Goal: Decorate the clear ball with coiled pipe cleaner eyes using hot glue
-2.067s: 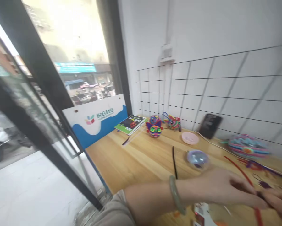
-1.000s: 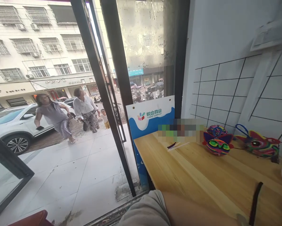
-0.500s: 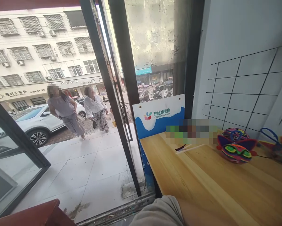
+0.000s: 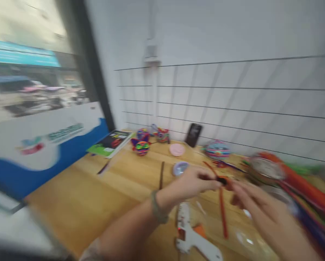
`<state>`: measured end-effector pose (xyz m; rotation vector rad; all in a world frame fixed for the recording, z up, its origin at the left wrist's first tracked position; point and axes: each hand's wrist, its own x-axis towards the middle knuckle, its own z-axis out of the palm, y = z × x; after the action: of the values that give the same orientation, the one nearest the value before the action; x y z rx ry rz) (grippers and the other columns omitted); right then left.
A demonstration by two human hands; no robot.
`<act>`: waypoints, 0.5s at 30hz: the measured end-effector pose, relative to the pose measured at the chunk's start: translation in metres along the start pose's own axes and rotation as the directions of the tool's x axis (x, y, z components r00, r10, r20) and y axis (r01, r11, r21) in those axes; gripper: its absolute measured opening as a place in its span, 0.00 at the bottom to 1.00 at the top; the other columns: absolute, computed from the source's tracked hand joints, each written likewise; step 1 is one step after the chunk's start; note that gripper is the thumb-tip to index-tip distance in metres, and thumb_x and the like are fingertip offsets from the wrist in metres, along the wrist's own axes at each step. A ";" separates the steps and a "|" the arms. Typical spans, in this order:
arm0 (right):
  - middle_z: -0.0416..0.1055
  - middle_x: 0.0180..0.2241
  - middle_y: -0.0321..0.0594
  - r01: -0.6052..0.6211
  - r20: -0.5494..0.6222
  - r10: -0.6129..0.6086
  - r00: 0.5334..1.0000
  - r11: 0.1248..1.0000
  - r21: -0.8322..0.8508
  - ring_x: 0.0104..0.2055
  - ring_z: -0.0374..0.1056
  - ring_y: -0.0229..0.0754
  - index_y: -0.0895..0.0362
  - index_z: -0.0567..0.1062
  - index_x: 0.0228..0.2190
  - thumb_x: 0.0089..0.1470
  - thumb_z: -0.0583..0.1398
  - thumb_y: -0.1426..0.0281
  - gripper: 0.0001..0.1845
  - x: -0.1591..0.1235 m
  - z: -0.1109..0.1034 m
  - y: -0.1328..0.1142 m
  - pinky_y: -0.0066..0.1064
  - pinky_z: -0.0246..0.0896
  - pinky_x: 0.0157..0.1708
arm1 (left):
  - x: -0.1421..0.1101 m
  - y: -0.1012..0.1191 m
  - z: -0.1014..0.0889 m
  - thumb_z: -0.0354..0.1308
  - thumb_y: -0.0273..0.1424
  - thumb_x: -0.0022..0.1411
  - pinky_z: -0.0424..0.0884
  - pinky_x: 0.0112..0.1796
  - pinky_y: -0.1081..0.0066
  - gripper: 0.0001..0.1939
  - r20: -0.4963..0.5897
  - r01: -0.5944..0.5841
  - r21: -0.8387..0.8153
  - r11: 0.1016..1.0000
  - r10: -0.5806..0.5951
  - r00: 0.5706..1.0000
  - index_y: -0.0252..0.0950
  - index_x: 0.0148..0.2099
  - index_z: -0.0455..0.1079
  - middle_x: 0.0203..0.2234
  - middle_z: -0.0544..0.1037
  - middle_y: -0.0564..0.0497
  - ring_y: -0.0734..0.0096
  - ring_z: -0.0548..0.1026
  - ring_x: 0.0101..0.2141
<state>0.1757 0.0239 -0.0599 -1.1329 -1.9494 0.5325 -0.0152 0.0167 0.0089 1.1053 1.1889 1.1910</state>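
Observation:
The picture is smeared by motion. My left hand (image 4: 195, 181), with a green bangle at the wrist, pinches the top of a red pipe cleaner (image 4: 222, 214) over the wooden table (image 4: 78, 203). My right hand (image 4: 262, 206) meets it from the right, fingers closed on the same small dark and red piece at the pinch. The red stem hangs down toward the table. A white glue gun (image 4: 191, 235) lies just below my hands.
A black pipe cleaner (image 4: 161, 174), a clear dome (image 4: 180, 168), a pink dish (image 4: 177, 149), colourful woven figures (image 4: 141, 145), a booklet (image 4: 110, 143) and a phone (image 4: 193, 135) leaning on the wall. A bundle of coloured pipe cleaners (image 4: 300, 185) at right. Glass window at left.
The view has swung back from the street and doorway to the table. Both hands are in sight again, joined on the red pipe cleaner.

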 end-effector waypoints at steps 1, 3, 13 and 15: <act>0.73 0.29 0.42 -0.044 0.001 0.044 0.999 0.999 -0.028 0.29 0.68 0.45 0.51 0.75 0.33 0.55 0.55 0.60 0.11 0.011 -0.014 -0.021 0.34 0.64 0.28 | 0.004 -0.003 0.000 0.66 0.38 0.43 0.55 0.21 0.75 0.13 0.095 -0.018 -0.004 1.000 0.019 0.995 0.32 0.25 0.72 0.16 0.67 0.55 0.78 0.64 0.20; 0.68 0.18 0.38 -0.072 0.014 0.072 0.997 0.997 -0.010 0.23 0.65 0.44 0.54 0.75 0.29 0.56 0.53 0.58 0.16 0.030 -0.024 -0.052 0.33 0.61 0.24 | 0.012 -0.009 -0.005 0.63 0.38 0.46 0.50 0.20 0.75 0.13 0.254 -0.059 -0.015 0.998 0.061 0.965 0.32 0.23 0.70 0.15 0.63 0.57 0.81 0.58 0.18; 0.65 0.23 0.36 -0.118 0.125 0.098 0.987 0.980 0.161 0.26 0.61 0.38 0.56 0.73 0.27 0.57 0.52 0.61 0.16 0.030 -0.012 -0.060 0.27 0.58 0.25 | 0.013 -0.020 -0.009 0.63 0.38 0.47 0.48 0.21 0.75 0.14 0.314 0.016 -0.039 0.999 -0.003 0.949 0.32 0.24 0.66 0.15 0.62 0.57 0.82 0.54 0.17; 0.64 0.22 0.35 -0.132 0.110 0.113 0.987 0.976 0.176 0.25 0.59 0.37 0.57 0.73 0.26 0.56 0.53 0.61 0.15 0.031 -0.011 -0.059 0.26 0.57 0.24 | 0.011 -0.019 -0.008 0.63 0.39 0.47 0.48 0.21 0.75 0.15 0.315 0.021 -0.030 0.999 -0.011 0.949 0.32 0.24 0.66 0.15 0.62 0.58 0.82 0.54 0.17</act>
<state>0.1451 0.0198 0.0001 -1.1326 -1.8784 0.8311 -0.0213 0.0266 -0.0113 1.2066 0.9267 0.9743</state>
